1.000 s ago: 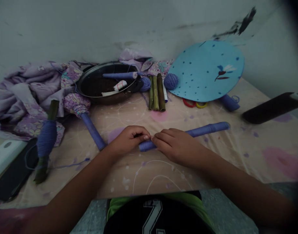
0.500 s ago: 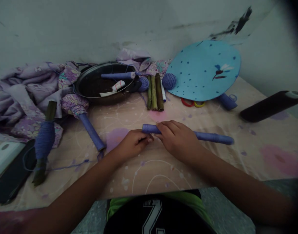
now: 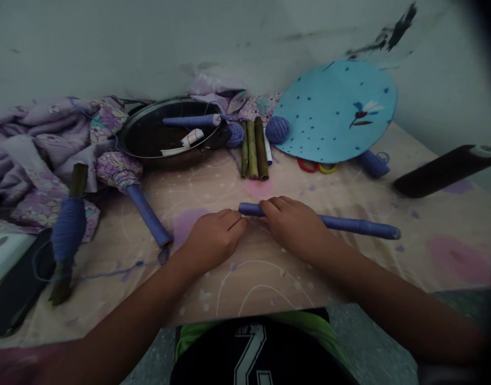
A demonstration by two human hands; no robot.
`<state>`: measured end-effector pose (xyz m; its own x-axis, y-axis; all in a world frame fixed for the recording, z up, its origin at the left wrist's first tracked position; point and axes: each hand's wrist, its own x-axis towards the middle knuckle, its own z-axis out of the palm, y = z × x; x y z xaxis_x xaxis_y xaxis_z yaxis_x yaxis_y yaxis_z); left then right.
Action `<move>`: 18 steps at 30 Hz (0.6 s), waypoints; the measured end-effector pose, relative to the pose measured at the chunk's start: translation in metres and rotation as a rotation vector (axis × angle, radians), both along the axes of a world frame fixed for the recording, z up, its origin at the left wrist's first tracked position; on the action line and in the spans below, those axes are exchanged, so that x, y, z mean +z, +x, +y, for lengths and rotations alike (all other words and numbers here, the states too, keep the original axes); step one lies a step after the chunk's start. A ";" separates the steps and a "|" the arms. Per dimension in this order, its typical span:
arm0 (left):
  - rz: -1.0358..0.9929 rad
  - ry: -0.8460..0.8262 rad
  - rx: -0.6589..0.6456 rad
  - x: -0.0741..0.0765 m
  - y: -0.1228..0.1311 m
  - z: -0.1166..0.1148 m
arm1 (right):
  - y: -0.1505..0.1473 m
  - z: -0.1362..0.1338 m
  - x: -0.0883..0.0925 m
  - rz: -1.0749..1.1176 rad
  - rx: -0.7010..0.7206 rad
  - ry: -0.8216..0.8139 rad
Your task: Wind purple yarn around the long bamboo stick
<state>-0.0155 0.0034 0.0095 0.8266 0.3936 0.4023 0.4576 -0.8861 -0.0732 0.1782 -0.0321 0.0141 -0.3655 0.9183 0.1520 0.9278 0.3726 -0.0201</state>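
My right hand [image 3: 296, 230] is closed around a long stick [image 3: 358, 225] wound in purple yarn, which lies slanted over the table with its far end out to the right. My left hand [image 3: 219, 235] is closed beside the stick's left end, fingertips curled inward. What its fingers pinch is hidden; a thin strand seems to show between the two hands. On the left lies a bamboo piece [image 3: 69, 230] with purple yarn wound thickly round its middle, and a loose strand trails from it toward my left forearm. A cloth-headed purple stick [image 3: 149, 214] rests nearby.
A dark pan [image 3: 143, 155] holds another purple stick. Beside it are yarn balls [image 3: 277, 130], bamboo pieces [image 3: 252, 152] and a marker [image 3: 268, 152]. A blue oval board [image 3: 334, 115] leans over scissors [image 3: 307, 165]. A dark cylinder [image 3: 438, 172] lies right, a phone [image 3: 21, 283] and floral cloth [image 3: 40, 139] left.
The wound stick has slid slightly to the right. My left hand has turned, knuckles now up and fingers more closed; my right hand keeps its hold.
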 end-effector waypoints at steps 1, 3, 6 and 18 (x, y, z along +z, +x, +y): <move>0.000 0.026 -0.009 0.000 -0.001 0.001 | 0.000 0.000 0.000 -0.007 0.012 -0.009; -0.003 0.065 -0.019 0.001 -0.002 0.003 | 0.000 0.000 0.001 -0.018 0.036 -0.026; 0.005 0.099 -0.014 0.003 -0.002 0.005 | 0.000 -0.001 0.002 -0.024 0.075 -0.037; 0.005 0.032 -0.017 0.005 -0.002 0.010 | -0.003 -0.007 0.003 -0.061 0.273 -0.065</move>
